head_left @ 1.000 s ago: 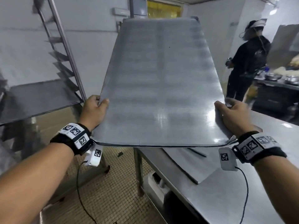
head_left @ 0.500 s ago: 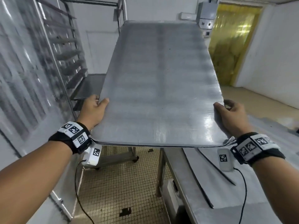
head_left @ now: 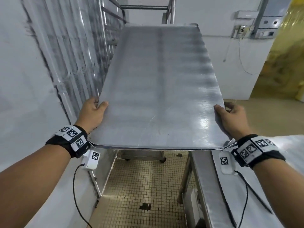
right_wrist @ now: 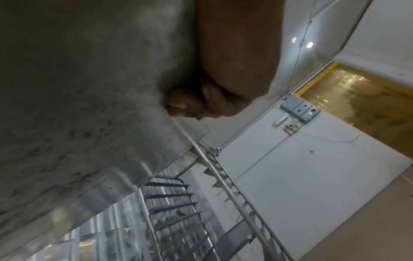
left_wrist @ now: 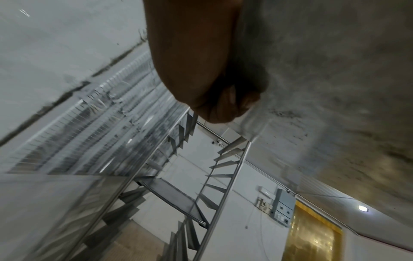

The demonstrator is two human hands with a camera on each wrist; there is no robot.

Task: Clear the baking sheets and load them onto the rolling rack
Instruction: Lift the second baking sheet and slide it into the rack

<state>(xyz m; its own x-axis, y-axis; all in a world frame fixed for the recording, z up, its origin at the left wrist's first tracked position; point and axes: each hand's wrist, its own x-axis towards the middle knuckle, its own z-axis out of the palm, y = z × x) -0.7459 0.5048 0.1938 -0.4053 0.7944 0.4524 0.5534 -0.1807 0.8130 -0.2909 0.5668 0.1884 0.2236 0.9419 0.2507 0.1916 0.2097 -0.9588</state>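
One baking sheet (head_left: 158, 89) fills the centre of the head view, held level in the air by two hands, its far end pointing at the rolling rack (head_left: 144, 12) at the top of the frame. The left hand (head_left: 92, 114) grips the left long edge near the closest corner, thumb on top and fingers curled beneath; the right hand (head_left: 230, 119) grips the right edge the same way. From the wrist views, each hand's fingertips press the sheet's mottled underside. The rack shows pairs of angled runners down both sides, and one sheet (left_wrist: 174, 197) already sits on a lower level. At lower right, a steel table (head_left: 204, 186) carries one more flat sheet (head_left: 243, 181). Tiled floor (head_left: 141, 186) lies below; a yellow strip curtain (head_left: 283, 60) hangs at the right edge.
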